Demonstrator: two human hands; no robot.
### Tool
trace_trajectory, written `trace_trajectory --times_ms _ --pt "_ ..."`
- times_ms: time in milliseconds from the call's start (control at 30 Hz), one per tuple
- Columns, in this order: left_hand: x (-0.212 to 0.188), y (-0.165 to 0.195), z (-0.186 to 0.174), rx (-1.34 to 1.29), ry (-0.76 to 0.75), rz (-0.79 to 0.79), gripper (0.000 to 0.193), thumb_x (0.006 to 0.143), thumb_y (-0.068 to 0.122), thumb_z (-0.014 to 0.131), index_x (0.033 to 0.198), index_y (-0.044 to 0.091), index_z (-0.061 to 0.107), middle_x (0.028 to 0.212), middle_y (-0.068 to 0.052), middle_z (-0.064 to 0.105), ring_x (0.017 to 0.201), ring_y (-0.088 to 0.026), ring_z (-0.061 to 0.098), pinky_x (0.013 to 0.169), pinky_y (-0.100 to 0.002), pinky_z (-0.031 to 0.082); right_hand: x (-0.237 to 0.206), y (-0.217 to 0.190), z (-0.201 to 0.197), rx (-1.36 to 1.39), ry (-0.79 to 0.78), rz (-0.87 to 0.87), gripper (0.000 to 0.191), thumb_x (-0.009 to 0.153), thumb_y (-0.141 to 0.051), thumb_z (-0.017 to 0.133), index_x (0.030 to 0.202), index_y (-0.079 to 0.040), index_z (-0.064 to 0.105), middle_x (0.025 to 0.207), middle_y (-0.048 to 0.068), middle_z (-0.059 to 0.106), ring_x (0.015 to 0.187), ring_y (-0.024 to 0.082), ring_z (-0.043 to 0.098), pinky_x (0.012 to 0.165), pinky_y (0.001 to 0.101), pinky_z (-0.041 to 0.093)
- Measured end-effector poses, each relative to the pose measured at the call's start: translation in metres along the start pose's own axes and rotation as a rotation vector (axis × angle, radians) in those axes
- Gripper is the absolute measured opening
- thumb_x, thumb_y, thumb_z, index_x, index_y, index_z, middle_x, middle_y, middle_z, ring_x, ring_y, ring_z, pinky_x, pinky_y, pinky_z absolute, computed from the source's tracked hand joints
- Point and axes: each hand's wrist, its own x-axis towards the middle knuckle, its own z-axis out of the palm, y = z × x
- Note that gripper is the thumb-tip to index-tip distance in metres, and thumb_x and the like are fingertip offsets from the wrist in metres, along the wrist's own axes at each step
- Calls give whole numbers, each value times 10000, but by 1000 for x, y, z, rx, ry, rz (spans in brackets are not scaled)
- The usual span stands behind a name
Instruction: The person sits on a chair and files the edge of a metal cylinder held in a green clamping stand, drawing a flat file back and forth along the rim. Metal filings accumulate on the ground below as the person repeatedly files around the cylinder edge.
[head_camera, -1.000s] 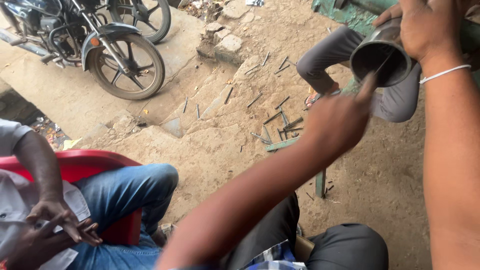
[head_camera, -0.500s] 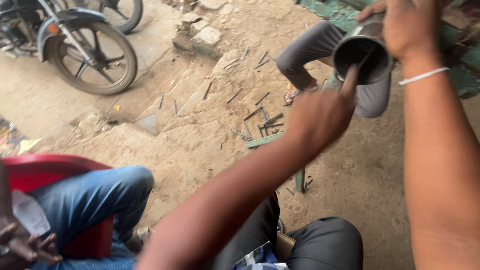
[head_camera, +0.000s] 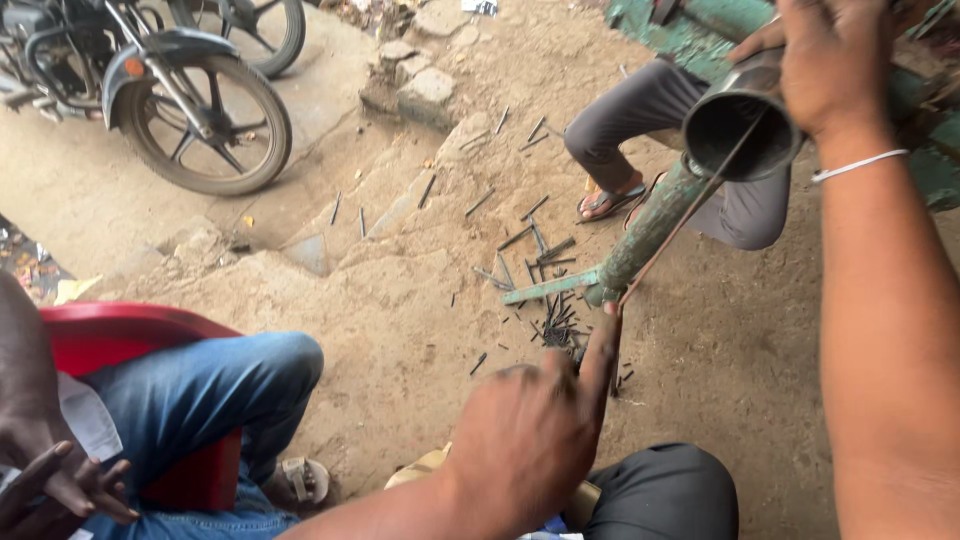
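Note:
My right hand (head_camera: 832, 62) grips a dark metal cylinder (head_camera: 738, 128) from above at the upper right, its open mouth facing me. A thin rod (head_camera: 690, 210) runs slanting from inside that mouth down to my left hand (head_camera: 530, 440). The left hand is blurred, its forefinger stretched up along the rod's lower end and pinching it. A white band sits on my right wrist. Below the cylinder, a green painted metal post (head_camera: 648, 232) leans down to the dirt.
Several short dark metal pieces (head_camera: 553, 325) lie on the dirt floor. A person in blue jeans (head_camera: 200, 390) sits on a red chair (head_camera: 110, 335) at left. Another person's grey-trousered leg (head_camera: 650, 105) and sandal are behind the post. A motorcycle (head_camera: 190, 100) stands top left, stones (head_camera: 425, 90) beside it.
My left hand has drawn down and back from the cylinder's mouth, and the thin rod now shows stretched between them. The view has swung slightly.

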Motion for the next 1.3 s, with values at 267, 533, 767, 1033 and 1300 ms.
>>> trace_trajectory --times_ms 267,533,767,1033,1300 --pt "161 8 54 -271 181 -3 615 1029 280 440 1575 22 326 748 -168 733 590 -324 720 519 -488 554 0 5 -7 -72 -44 -131 395 1264 -200 426 1354 145 594 1295 225 698 949 304 746 820 353 614" --pt "255 15 70 -206 413 -3 439 1002 282 495 1412 127 492 793 -114 771 667 -319 746 597 -489 571 3 11 -7 14 -18 54 401 1265 -178 413 1358 142 635 1126 229 723 885 247 741 813 306 600" --pt "23 -21 21 -120 -119 -11 810 907 179 552 1639 103 212 716 -181 687 540 -356 672 450 -506 517 -2 -2 -4 -76 -67 -89 370 1236 -113 353 1310 170 580 1256 237 703 914 283 727 848 325 599" --pt "49 8 -24 -169 64 56 677 958 109 465 1609 26 302 719 -157 704 538 -329 687 451 -496 542 -2 -29 2 -158 -14 59 399 1260 -216 370 1375 73 619 1283 162 710 890 224 709 729 315 573" --pt "99 24 12 -224 113 -5 660 931 124 484 1564 7 338 749 -154 738 624 -325 737 533 -495 582 8 15 -11 -71 10 104 380 1241 -239 401 1261 74 615 1180 176 721 884 188 707 817 297 586"
